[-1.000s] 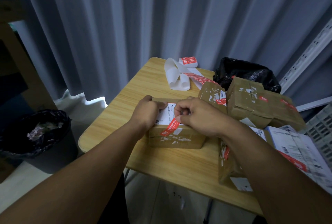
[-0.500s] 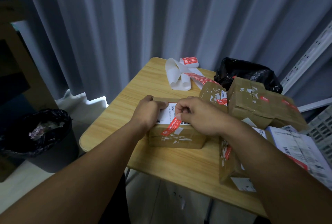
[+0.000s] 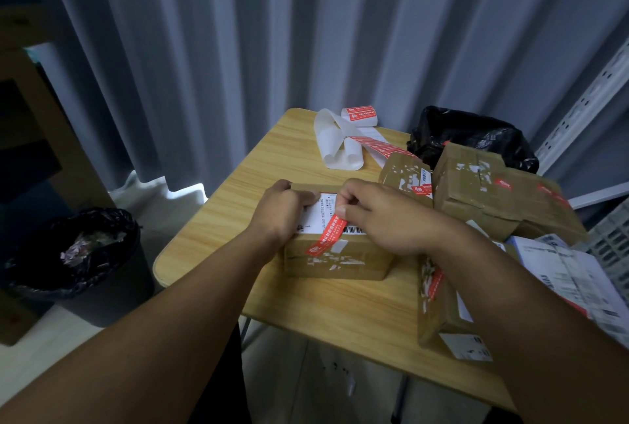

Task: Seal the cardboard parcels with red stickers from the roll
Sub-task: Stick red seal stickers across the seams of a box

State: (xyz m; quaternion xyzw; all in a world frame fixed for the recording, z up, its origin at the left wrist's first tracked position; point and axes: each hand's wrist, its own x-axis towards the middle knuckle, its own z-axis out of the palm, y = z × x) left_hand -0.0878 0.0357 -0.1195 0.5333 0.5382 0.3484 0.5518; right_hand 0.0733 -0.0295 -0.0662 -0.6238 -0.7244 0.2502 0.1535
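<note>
A brown cardboard parcel (image 3: 335,253) lay near the middle of the wooden table (image 3: 231,205), a white shipping label (image 3: 318,219) on its top face; the left hand (image 3: 280,212) sat at the parcel's nine o'clock end, fingers curled over the top edge and gripping it; the right hand (image 3: 384,216) came in from three o'clock, thumb and forefinger pinched together on the upper end of a red sticker (image 3: 326,236); the sticker ran slantwise from the label, over the near top edge and down onto the front face, its lower end pointing towards seven o'clock.

At twelve o'clock from the parcel, by the table's far edge, lay the sticker roll (image 3: 360,116); a strip of red stickers (image 3: 381,146) trailed from it towards two o'clock, and a loop of bare white backing paper (image 3: 335,146) lay just beside it.

At two o'clock stood a small parcel (image 3: 406,175), touching a larger parcel (image 3: 493,192) at three o'clock, both bearing red stickers; a black bag (image 3: 473,132) sat behind them; at four o'clock another parcel (image 3: 442,314) stood at the table's near edge, with printed sheets (image 3: 565,273) beside it; on the floor at nine o'clock stood a bin (image 3: 85,263) lined in black.
</note>
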